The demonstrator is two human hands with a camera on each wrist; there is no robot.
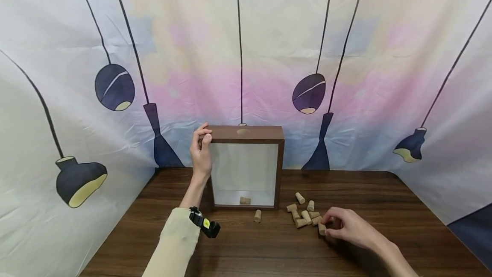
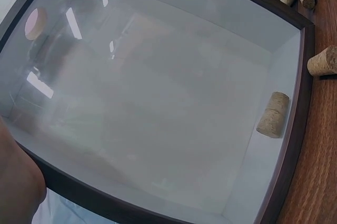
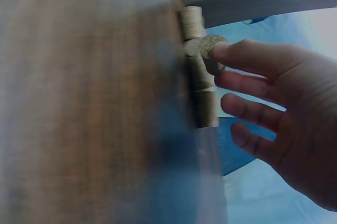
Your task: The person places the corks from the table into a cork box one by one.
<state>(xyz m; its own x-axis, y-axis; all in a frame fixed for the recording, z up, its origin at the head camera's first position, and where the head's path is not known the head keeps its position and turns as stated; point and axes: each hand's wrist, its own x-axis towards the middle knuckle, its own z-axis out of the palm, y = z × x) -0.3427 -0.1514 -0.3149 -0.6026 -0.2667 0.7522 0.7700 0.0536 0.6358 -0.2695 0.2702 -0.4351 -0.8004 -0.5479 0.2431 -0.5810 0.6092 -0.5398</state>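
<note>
A brown-framed shadow box (image 1: 280,170) with a clear front stands upright on the table. My left hand (image 1: 201,157) grips its upper left corner, thumb toward the front and fingers over the top. One cork lies inside on the box's floor, and the left wrist view shows this inner cork (image 2: 273,114) on its side. Right of the box, my right hand (image 1: 352,226) pinches a tapered cork (image 1: 322,229) between thumb and finger, at the near edge of a loose group of corks (image 1: 306,216). In the right wrist view this pinched cork (image 3: 212,50) is partly covered by a digit.
A single cork (image 1: 257,216) is on the table just in front of the box. The top of the box has a round hole (image 2: 36,23). Behind the dark wooden table (image 1: 230,251) hangs a printed cloth (image 1: 215,54) with painted lamps.
</note>
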